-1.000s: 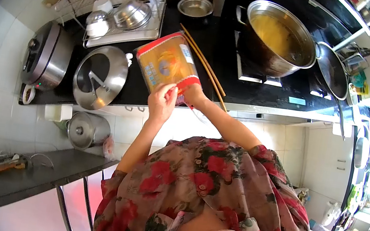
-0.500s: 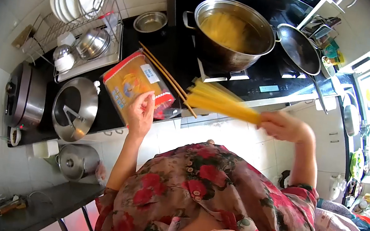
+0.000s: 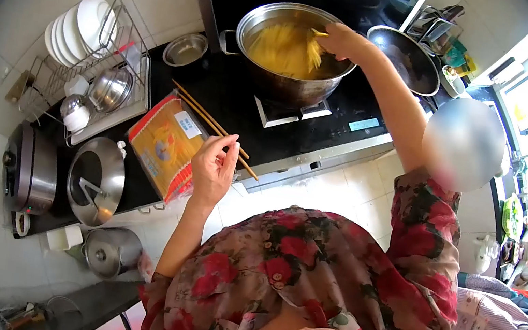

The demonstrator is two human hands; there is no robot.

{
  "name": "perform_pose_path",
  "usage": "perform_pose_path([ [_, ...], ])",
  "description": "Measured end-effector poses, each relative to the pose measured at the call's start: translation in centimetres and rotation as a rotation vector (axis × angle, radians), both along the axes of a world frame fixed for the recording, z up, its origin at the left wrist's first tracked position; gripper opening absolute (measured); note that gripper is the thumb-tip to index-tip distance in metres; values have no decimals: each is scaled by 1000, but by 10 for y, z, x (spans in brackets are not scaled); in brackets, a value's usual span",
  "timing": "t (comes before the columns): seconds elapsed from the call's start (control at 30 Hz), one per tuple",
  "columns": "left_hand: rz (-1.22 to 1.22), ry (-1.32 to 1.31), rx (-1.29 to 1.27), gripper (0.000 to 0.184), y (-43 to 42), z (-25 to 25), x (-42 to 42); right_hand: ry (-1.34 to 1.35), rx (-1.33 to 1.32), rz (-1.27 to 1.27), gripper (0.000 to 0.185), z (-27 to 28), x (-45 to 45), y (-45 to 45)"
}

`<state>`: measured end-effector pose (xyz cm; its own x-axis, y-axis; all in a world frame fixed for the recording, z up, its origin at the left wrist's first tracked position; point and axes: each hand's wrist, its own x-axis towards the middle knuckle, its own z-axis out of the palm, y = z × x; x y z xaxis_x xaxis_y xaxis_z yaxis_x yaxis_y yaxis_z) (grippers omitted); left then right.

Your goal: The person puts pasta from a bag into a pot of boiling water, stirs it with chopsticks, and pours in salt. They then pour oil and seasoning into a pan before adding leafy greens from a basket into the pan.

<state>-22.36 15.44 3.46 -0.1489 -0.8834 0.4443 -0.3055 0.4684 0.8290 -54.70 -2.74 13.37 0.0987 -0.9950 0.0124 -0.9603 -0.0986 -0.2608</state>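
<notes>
While more strands lie in the liquid, a bundle of yellow noodles [image 3: 314, 53] dips inside the big metal pot [image 3: 289, 90], toward its 3 o'clock side. Right hand [image 3: 343, 42] has the bundle's upper end gripped over the rim, though the fingertips are partly hidden. Left hand [image 3: 214, 165] released, fingers loosely bent, just beside the orange packet [image 3: 163, 139] at the packet's 4 o'clock. Chopsticks [image 3: 209, 120] on the counter [image 3: 220, 85], pot's 7 o'clock, one end past the edge. Small metal bowl [image 3: 185, 50] near 9 o'clock, dark pan [image 3: 398, 56] at 3.
</notes>
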Motion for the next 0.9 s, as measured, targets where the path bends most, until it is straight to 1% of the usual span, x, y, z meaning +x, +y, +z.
perform_pose_path([
  [0.07, 12, -32, 5, 15, 5, -2, 5, 183, -312, 161, 30, 1, 21, 14],
  [0.13, 23, -72, 6, 15, 11, -6, 11, -65, -425, 147, 28, 4, 39, 47],
  [0.17, 10, -73, 9, 15, 12, -10, 13, -137, -398, 226, 28, 11, 42, 69],
  [0.2, 10, -70, 20, 15, 13, -16, 16, -241, -396, 285, 29, 30, 54, 111],
  [0.23, 9, -64, 32, 15, 14, -20, 17, -303, -311, 364, 27, 39, 56, 140],
  [0.27, 18, -67, 55, 14, 17, -14, 14, -394, -337, 472, 27, 37, 58, 165],
  [0.3, -3, -59, 62, 14, 17, -20, 13, -522, -179, 405, 28, 36, 63, 192],
  [0.33, -34, -58, 106, 14, 17, -28, 10, -573, -102, 443, 26, 27, 64, 209],
  [0.37, -66, -59, 151, 14, 18, -35, 7, -677, 142, 351, 24, 23, 67, 227],
  [0.4, -88, -58, 162, 14, 19, -40, 3, -659, 180, 405, 24, 6, 65, 237],
  [0.43, -107, -51, 155, 13, 20, -44, -3, -617, 214, 352, 24, -12, 63, 247],
  [0.5, -164, -31, 130, 12, 22, -48, -27, -541, 65, 304, 24, -41, 56, 264],
  [0.53, -173, 25, 124, 12, 25, -47, -41, -507, 73, 267, 24, -46, 52, 275],
  [0.57, -187, -1, 111, 12, 28, -47, -53, -475, 78, 231, 23, -50, 47, 284],
  [0.67, -279, -61, 89, 15, 42, -29, -97, -510, 33, 225, 23, -56, 20, 311],
  [0.73, -371, -124, 35, 23, 52, -21, -132, -473, 29, 163, 24, -54, -8, 329],
  [0.77, -383, -134, 25, 23, 55, -19, -150, -480, 15, 153, 24, -53, -24, 338],
  [0.83, -420, -146, 42, 31, 69, -13, -197, -522, -29, 108, 23, -52, -65, 363],
  [0.87, -434, -140, 27, 34, 76, -11, -223, -521, -18, 91, 23, -57, -88, 376],
  [0.9, -437, -139, 10, 34, 84, -10, -255, -562, -93, 104, 23, -73, -112, 388],
])
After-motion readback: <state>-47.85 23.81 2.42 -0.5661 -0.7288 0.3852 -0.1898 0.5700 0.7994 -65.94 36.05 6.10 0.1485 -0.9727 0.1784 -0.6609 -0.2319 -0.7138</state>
